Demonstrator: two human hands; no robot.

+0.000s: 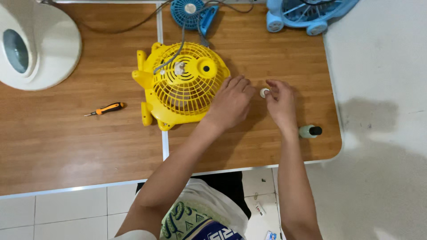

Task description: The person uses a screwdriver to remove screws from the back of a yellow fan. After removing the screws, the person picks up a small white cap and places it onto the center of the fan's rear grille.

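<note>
While the left hand [231, 103] is lying palm-down, fingers loosely extended, against the yellow fan grille [184, 84] at its 4 o'clock edge, holding nothing, the right hand [281, 103] is pinching a small white cap [264, 92] between thumb and fingertips, at 3 o'clock from the grille on the wooden table [249, 142].
</note>
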